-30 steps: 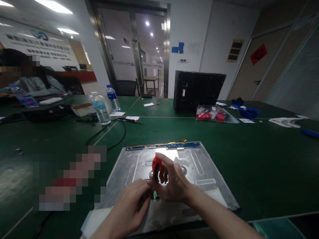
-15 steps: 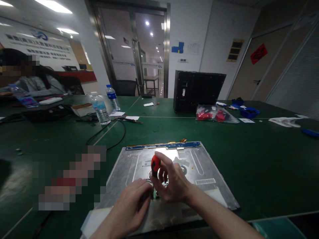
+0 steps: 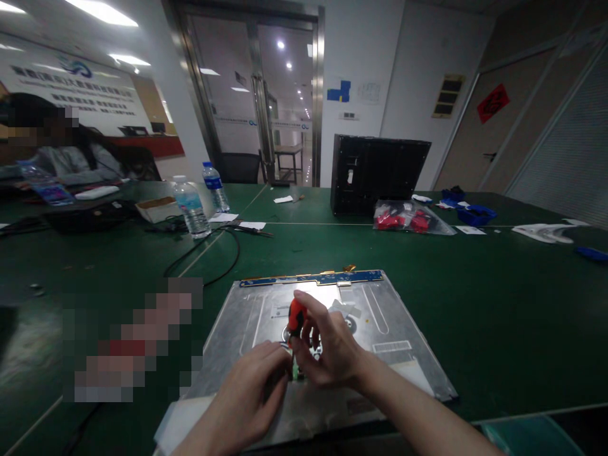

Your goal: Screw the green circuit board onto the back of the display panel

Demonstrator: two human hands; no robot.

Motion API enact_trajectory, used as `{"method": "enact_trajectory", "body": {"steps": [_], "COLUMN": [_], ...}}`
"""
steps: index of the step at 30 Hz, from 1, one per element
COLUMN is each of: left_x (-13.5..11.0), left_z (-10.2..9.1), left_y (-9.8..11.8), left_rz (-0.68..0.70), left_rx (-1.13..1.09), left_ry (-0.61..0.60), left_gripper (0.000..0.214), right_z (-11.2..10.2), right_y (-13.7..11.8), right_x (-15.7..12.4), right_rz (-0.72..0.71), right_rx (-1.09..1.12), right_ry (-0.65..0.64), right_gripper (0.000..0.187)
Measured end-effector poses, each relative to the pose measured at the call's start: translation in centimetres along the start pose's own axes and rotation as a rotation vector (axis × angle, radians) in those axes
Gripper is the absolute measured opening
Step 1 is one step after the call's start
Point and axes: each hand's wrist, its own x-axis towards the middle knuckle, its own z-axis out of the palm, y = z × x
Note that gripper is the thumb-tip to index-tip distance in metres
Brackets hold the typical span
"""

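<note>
A flat metal display panel [image 3: 403, 335] lies back side up on the green table, with a long blue circuit strip [image 3: 304, 280] along its far edge. My right hand [image 3: 332, 348] grips a screwdriver [image 3: 297, 316] with a red and black handle, held upright, shaft down. Its tip is by a small green circuit board [image 3: 298, 372] near the panel's middle, mostly covered by my hands. Close beside the shaft, my left hand [image 3: 256, 386] rests with its fingers curled inward around the board's left side. What those fingers hold, if anything, is hidden.
Beyond the panel stand a black monitor casing [image 3: 380, 174] and a clear bag of red parts [image 3: 411, 218]. Water bottles [image 3: 191, 206] and a black cable [image 3: 235, 253] are on the left. Blue trays [image 3: 475, 215] sit at the far right. Another person [image 3: 80, 152] sits at far left.
The screwdriver handle has turned slightly in my right hand's fingers. Both hands otherwise stay in nearly the same place, and the panel has not moved.
</note>
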Motion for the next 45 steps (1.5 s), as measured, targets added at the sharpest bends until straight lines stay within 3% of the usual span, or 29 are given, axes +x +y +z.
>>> {"method": "enact_trajectory", "body": {"steps": [14, 24, 35, 45], "left_x": [0.0, 0.09, 0.0, 0.16], "left_z": [0.11, -0.07, 0.1, -0.02], "left_y": [-0.21, 0.07, -0.15, -0.06], "left_rz": [0.004, -0.009, -0.012, 0.002], "left_rx": [0.004, 0.007, -0.009, 0.017], "left_ry": [0.002, -0.007, 0.005, -0.005], "left_gripper": [0.013, 0.015, 0.018, 0.013], "right_z": [0.21, -0.15, 0.21, -0.14], "right_y": [0.0, -0.2, -0.2, -0.25], "right_x": [0.04, -0.02, 0.21, 0.13], "right_rz": [-0.04, -0.025, -0.065, -0.06], "right_rx": [-0.115, -0.061, -0.106, -0.043], "right_ry": [0.079, 0.029, 0.105, 0.054], "right_gripper": [0.059, 0.068, 0.059, 0.067]}}
